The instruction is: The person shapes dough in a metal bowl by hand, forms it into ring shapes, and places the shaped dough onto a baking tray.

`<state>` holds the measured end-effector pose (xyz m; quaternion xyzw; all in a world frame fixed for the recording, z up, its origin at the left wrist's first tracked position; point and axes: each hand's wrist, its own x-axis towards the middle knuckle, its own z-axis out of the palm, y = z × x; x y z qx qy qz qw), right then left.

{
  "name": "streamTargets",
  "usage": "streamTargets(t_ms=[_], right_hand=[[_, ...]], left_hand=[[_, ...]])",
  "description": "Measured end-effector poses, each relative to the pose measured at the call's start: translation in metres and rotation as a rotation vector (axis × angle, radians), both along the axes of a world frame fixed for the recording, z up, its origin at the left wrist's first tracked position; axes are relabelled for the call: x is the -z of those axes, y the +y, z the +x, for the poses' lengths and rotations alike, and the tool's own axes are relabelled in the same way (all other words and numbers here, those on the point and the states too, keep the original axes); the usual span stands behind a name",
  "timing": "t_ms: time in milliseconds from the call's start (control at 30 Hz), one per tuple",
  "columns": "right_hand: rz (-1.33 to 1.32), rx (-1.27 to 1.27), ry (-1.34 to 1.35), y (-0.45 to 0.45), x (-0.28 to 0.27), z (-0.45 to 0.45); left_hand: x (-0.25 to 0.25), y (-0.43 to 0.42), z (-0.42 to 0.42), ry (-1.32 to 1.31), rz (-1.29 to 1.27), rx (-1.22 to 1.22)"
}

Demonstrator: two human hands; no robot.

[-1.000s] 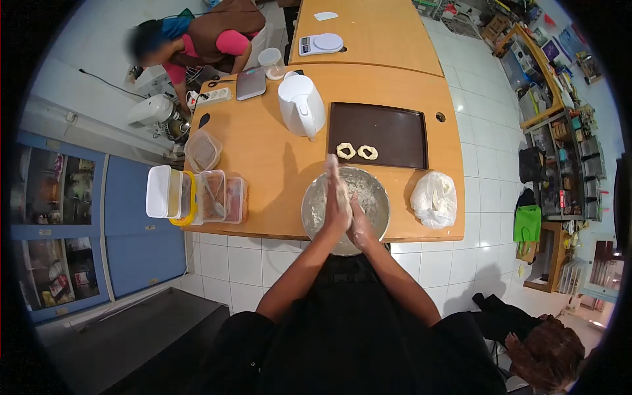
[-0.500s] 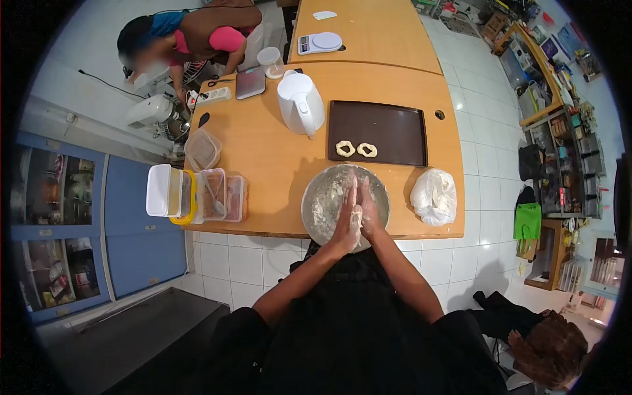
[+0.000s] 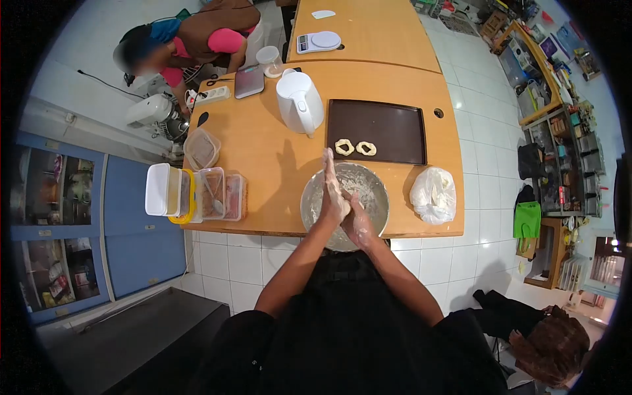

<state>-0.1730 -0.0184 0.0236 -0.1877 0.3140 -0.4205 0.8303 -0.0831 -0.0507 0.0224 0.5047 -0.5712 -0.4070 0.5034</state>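
Over the metal bowl (image 3: 377, 191), my left hand (image 3: 332, 187) and my right hand (image 3: 359, 227) are pressed palm to palm, both dusted with flour. Between the palms a pale lump of dough (image 3: 344, 207) shows partly; the rest of it is hidden. The left fingers stretch straight out toward the tray, farther forward than the right hand, which sits lower and nearer to me. Loose floury crumbs lie in the bowl. Just beyond, two dough rings (image 3: 366, 149) rest at the near edge of the dark baking tray (image 3: 385, 122).
A white kettle (image 3: 300, 102) stands left of the tray, a plastic bag (image 3: 433, 195) right of the bowl. Plastic containers (image 3: 214, 193) crowd the table's left end. Two scales (image 3: 318, 42) (image 3: 249, 82) lie farther back. A co-worker (image 3: 197, 39) bends over at the far left; another person (image 3: 546, 345) is at lower right.
My left hand has slid forward and left, while the right has drawn back toward me. The palms still press together. The far co-worker has shifted slightly.
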Motion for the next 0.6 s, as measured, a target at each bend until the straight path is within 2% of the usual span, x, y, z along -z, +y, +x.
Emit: streamTargets(t_ms=[100, 367, 500, 600], right_hand=[[0.121, 0.077, -0.258, -0.001, -0.009, 0.001], [0.169, 0.048, 0.014, -0.001, 0.018, -0.018], [0.099, -0.02, 0.041, 0.003, 0.03, -0.021], [0.113, -0.001, 0.074, 0.005, 0.026, -0.021]], left_hand=[[0.012, -0.003, 0.01, 0.068, 0.075, -0.032], [0.039, 0.024, 0.045, 0.147, 0.317, 0.015], [0.019, 0.037, 0.047, 0.172, 0.417, 0.102], [0.02, 0.043, 0.05, 0.417, 0.5, 0.089]])
